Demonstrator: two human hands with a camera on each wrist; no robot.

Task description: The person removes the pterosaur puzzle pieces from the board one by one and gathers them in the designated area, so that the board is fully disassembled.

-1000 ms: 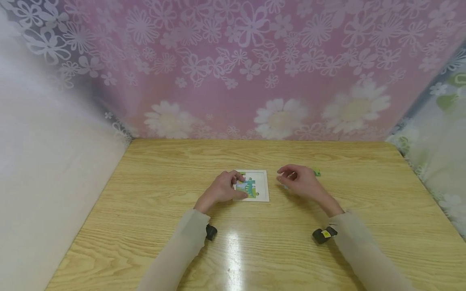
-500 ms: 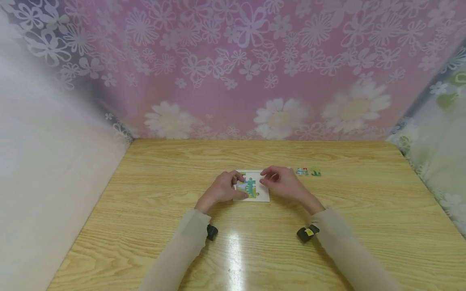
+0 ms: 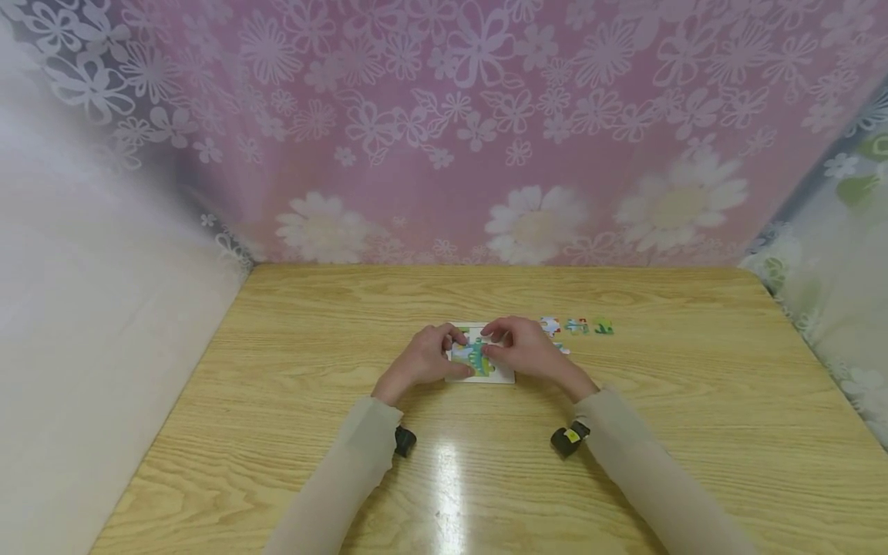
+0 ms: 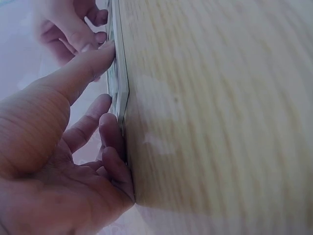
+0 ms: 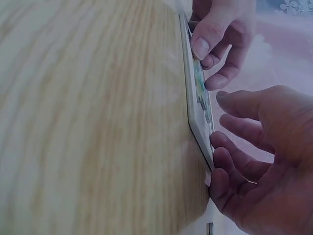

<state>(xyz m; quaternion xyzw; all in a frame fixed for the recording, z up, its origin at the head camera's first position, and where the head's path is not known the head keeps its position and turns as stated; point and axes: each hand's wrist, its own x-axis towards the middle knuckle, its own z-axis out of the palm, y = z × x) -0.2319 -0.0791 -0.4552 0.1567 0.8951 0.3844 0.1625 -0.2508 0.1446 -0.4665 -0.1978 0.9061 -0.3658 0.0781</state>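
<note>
A small square puzzle board (image 3: 501, 376) with a white rim lies on the table, several pieces showing a teal dinosaur picture (image 3: 475, 356) in its left part. My left hand (image 3: 421, 356) holds the board at its left side, thumb and index fingertip on the pieces and the other fingers curled by the edge. Over the board's right side is my right hand (image 3: 529, 351). Its thumb and index fingertips (image 5: 224, 100) are a little apart at the dinosaur pieces, with a visible gap and no piece seen between them. The right palm hides part of the board.
Loose puzzle pieces lie right of the board: a white and blue one (image 3: 549, 325), a blue and red one (image 3: 576, 326), a green one (image 3: 603, 326) and a partly hidden one (image 3: 563, 349). The wooden table (image 3: 312, 331) ends at a flowered pink curtain (image 3: 430, 185).
My right hand has moved left from beside the loose pieces to above the board, uncovering those pieces. My left hand has stayed on the board.
</note>
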